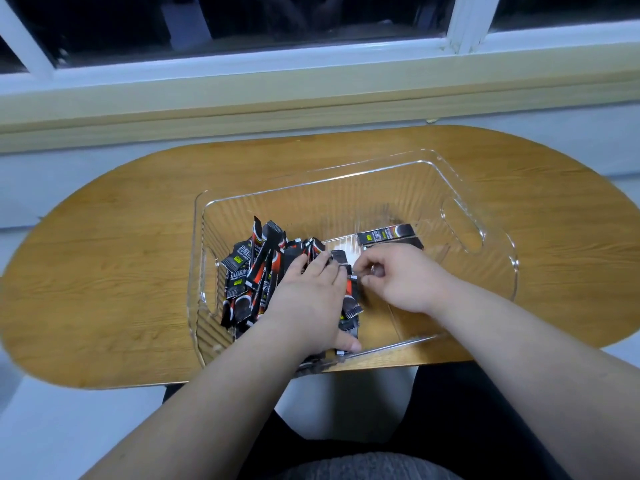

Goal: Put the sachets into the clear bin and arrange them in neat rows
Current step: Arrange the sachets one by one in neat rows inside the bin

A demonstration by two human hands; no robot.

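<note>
A clear bin (pixel 196 237) on a wooden tabletop (pixel 121 271) holds a loose pile of sachets (pixel 256 271) at its left and 2 flat sachets (pixel 386 234) at the back. The left hand (pixel 308 299) lies on the pile, its grip open and fingers straight. The right hand (pixel 398 278) has its grip pinched on the end of 1 sachet (pixel 349 292).

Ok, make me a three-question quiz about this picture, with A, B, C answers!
1. Where is the pile of sachets? A) left part of the bin B) on the floor C) on the windowsill
2. What colour is the table? A) white B) brown C) blue
3. What is the left hand doing? A) waving B) holding a cup C) lying flat on the pile
Answers: 1A, the pile sits in the bin's left end; 2B, wood-brown top; 3C, it lies flat on them.
</note>
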